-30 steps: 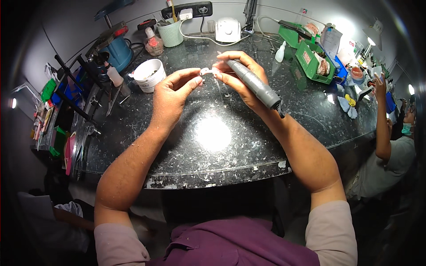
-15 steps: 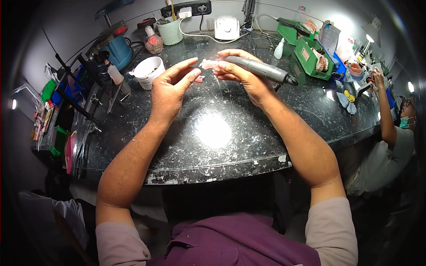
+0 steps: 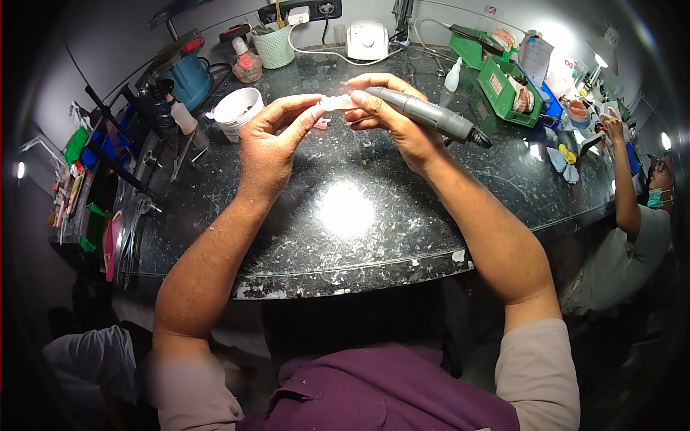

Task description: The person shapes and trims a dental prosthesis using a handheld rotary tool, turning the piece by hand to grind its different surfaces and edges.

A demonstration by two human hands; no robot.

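Note:
A small pale pink denture piece is held up above the bench, between my two hands. My left hand is closed, pinching the piece's left end between thumb and fingers. In my right hand lies a grey rotary handpiece, its cord end pointing right and its front end largely hidden by my fingers. The right thumb and fingertips also touch the right end of the pale piece. Below it on the bench lies a small pink piece, partly covered by my left hand.
A white tub stands left of my left hand. Behind are a pink-stained bottle, a pale tool cup and a white control box. Green bins with dental models and a small white bottle stand right. A co-worker sits far right.
My left thumb and fingers have closed on the pale denture piece, which they stood apart from before. The handpiece's cord end has shifted slightly right and down.

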